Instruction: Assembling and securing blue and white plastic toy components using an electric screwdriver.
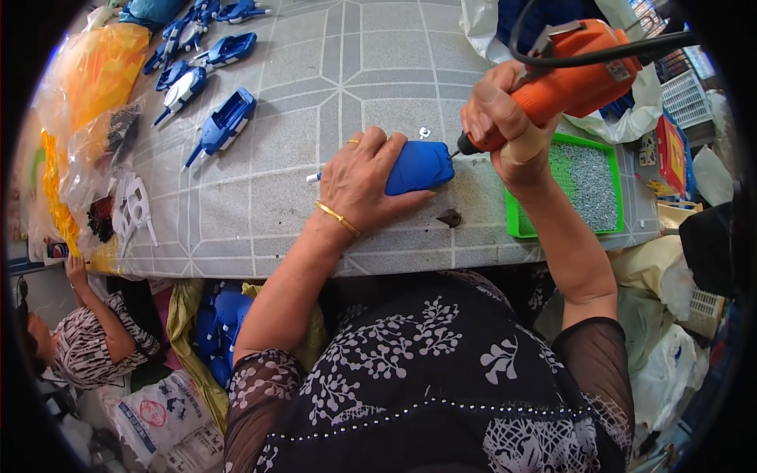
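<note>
A blue plastic toy walkie-talkie-like casing (pixel 420 167) lies on the table, its white-tipped antenna poking out to the left. My left hand (pixel 364 177) is closed over it and presses it down, thumb along the near edge. In my right hand (pixel 505 118) is an orange electric screwdriver (pixel 579 71), gripped round its front end. Its bit meets the right end of the casing, near a corner. Under my right forearm sits a green tray (pixel 514 213) with many small silvery screws (pixel 591 185). A small dark pointed piece (pixel 449 217) lies just in front of the casing.
More blue casings (pixel 223 126) lie at the far left. White plastic frames (pixel 136 211) and orange plastic bags (pixel 91 75) line the left edge. A black cable (pixel 615 52) runs from the screwdriver. Another person (pixel 98 335) is at the lower left, beside a sack of blue parts (pixel 225 323).
</note>
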`<state>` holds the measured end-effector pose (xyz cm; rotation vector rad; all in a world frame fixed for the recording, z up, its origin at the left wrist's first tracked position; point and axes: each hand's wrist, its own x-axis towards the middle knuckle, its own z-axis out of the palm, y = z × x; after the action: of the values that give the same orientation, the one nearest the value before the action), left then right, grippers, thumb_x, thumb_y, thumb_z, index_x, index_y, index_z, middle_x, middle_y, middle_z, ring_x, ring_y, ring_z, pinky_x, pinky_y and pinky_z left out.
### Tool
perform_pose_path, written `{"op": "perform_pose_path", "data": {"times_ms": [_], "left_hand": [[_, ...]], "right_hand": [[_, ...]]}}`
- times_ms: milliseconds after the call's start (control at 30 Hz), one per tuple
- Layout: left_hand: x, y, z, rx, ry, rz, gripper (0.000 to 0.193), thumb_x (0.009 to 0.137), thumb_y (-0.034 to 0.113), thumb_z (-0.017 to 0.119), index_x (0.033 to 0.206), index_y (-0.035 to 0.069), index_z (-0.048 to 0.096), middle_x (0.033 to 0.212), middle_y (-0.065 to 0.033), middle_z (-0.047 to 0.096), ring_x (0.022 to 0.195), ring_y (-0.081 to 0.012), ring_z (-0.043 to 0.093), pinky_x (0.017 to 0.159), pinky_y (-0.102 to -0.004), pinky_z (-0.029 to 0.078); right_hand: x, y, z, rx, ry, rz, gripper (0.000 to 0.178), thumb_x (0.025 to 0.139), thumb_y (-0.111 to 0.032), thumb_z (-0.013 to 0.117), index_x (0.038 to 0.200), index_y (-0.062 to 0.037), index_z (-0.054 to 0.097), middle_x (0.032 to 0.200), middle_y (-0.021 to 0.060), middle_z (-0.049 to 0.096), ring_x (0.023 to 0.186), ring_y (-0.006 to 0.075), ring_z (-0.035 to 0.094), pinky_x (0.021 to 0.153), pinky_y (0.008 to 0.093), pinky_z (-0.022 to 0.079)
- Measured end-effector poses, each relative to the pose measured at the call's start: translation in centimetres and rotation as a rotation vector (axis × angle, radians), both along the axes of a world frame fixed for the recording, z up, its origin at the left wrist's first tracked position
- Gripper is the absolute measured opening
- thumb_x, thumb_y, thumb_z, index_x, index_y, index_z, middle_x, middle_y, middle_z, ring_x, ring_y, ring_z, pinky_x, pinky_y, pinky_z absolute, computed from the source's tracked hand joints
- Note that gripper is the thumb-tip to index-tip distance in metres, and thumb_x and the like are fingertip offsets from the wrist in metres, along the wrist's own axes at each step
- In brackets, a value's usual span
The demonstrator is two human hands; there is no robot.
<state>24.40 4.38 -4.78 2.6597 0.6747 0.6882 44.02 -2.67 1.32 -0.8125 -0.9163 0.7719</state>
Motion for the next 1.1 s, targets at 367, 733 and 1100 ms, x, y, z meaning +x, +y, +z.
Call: {"op": "perform_pose_path", "data": {"times_ms": [367,733,1100], "left_hand": [[-1.0,-0.4,0.4,0.013,-0.043,0.010,0.069,0.070,0.050,0.083,0.117,0.006,0.061,0.105,-0.0149,0.058,0.096,-0.0367,0.061,0.081,-0.0460,0.051],[-27.2,-10.5,6.8,0.069,0.164,0.685,0.067,0.069,0.041,0.087,0.119,0.003,0.064,0.110,-0.0171,0.063,0.095,-0.0377,0.066,0.080,-0.0445,0.054],[-27.3,-4.5,5.7,0.268,0.125,0.684,0.070,0.072,0.037,0.088,0.124,-0.002,0.061,0.124,-0.0229,0.061,0.116,-0.0433,0.056,0.103,-0.0487,0.044]], "right_hand": [[-1.4,-0.4,0.8,-0.058,-0.046,-0.073,0.020,0.086,-0.010,0.070,0.094,-0.0073,0.052,0.070,-0.0004,0.049,0.054,0.0098,0.048,0.055,0.0278,0.043],[11.1,-7.1,-0.4,-0.066,-0.132,-0.587,0.022,0.094,-0.013,0.070,0.109,-0.0039,0.056,0.068,-0.0027,0.052,0.061,0.0057,0.049,0.063,0.0216,0.041],[7.2,-11.9,0.0,0.065,-1.163,-0.956,0.027,0.089,-0.001,0.063,0.116,0.0003,0.060,0.129,0.0216,0.061,0.120,0.0339,0.058,0.107,0.0456,0.040]]}}
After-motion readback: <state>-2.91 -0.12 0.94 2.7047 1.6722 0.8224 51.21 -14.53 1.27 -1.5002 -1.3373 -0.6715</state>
